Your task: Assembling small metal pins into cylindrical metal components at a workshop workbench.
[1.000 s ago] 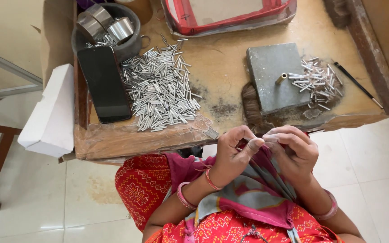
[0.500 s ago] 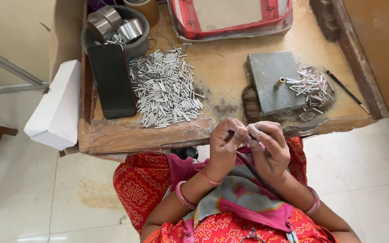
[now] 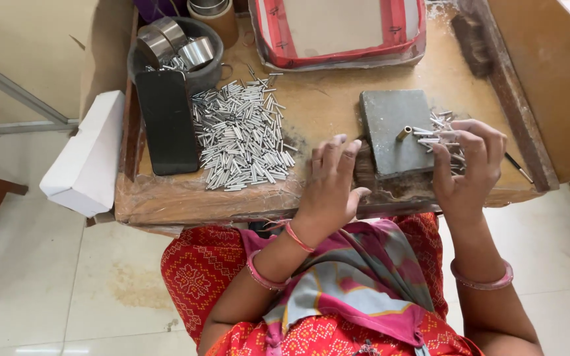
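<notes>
**Silver pins on a worn desk, both hands down at the block**

Cardboard first: a white box (image 3: 86, 158) hangs off the desk's (image 3: 324, 86) left edge, beside a dark phone (image 3: 167, 122) lying flat. Behind the phone a grey bowl (image 3: 200, 74) holds metal rings, and a broad heap of silver pins (image 3: 242, 135) spreads to its right. The left hand (image 3: 331, 178) lies palm down on the desk, fingers loosely spread and holding nothing, just beside a grey block (image 3: 394, 128). A short brass tube (image 3: 404, 134) stands on that block. The right hand (image 3: 466, 165) curls over a smaller pile of pins (image 3: 440, 128) at the block's right edge, fingertips pinching among them.

A sweep of either wrist could likely scatter the loose pins or send them over the near edge; the overhanging box looks easy to knock down.

Whether the right hand actually grips a pin cannot be told, since its fingers cover them. A red-rimmed tray (image 3: 338, 59) is cut off at the top.
</notes>
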